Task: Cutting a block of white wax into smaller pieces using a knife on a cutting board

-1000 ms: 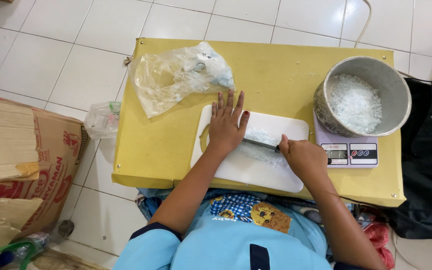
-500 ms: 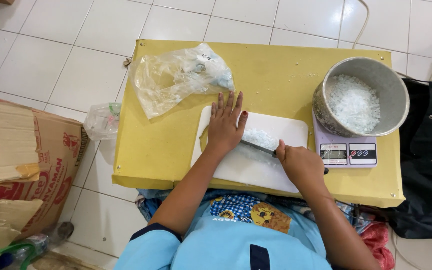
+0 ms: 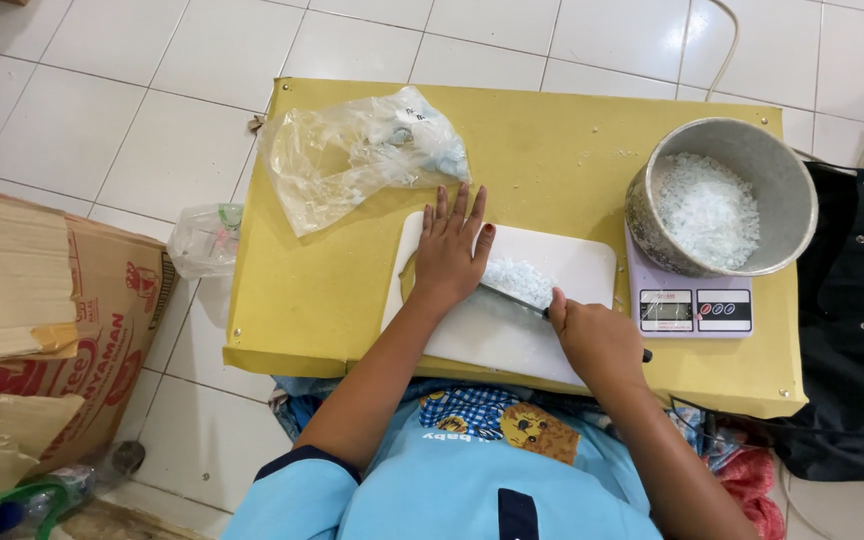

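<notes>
White-tiled floor (image 3: 102, 120) with a low yellow counter (image 3: 572, 150) set on it, seen from above. On the counter lies a white cutting board (image 3: 512, 335); a small heap of pale translucent pieces (image 3: 517, 278) rests on the board, just beyond the right fingers and touching the side of the left hand. The left hand (image 3: 450, 250) lies flat on the board, fingers straight and held close together, pressing down beside the heap; it holds nothing. The right hand (image 3: 597, 335) is closed around the handle of a knife (image 3: 512, 300), whose blade runs from the fist toward the left hand and passes under the near edge of the heap. The step in hand appears to be chopping the heap finer. The next stroke would call for the blade to come down clear of the left fingertips, with the heap kept gathered on the board. Beyond the right fingers, a metal bowl (image 3: 727, 190) holding more of the same white pieces stands on a white kitchen scale (image 3: 697, 310). Beyond the left fingers, well apart, lies a crumpled clear plastic bag (image 3: 352, 155) with a few pieces inside. Off the counter on the left-hand side, a second small bag (image 3: 202, 240) and a torn cardboard box (image 3: 42, 300) lie on the floor; a dark cloth (image 3: 857, 330) lies on the right-hand side.
</notes>
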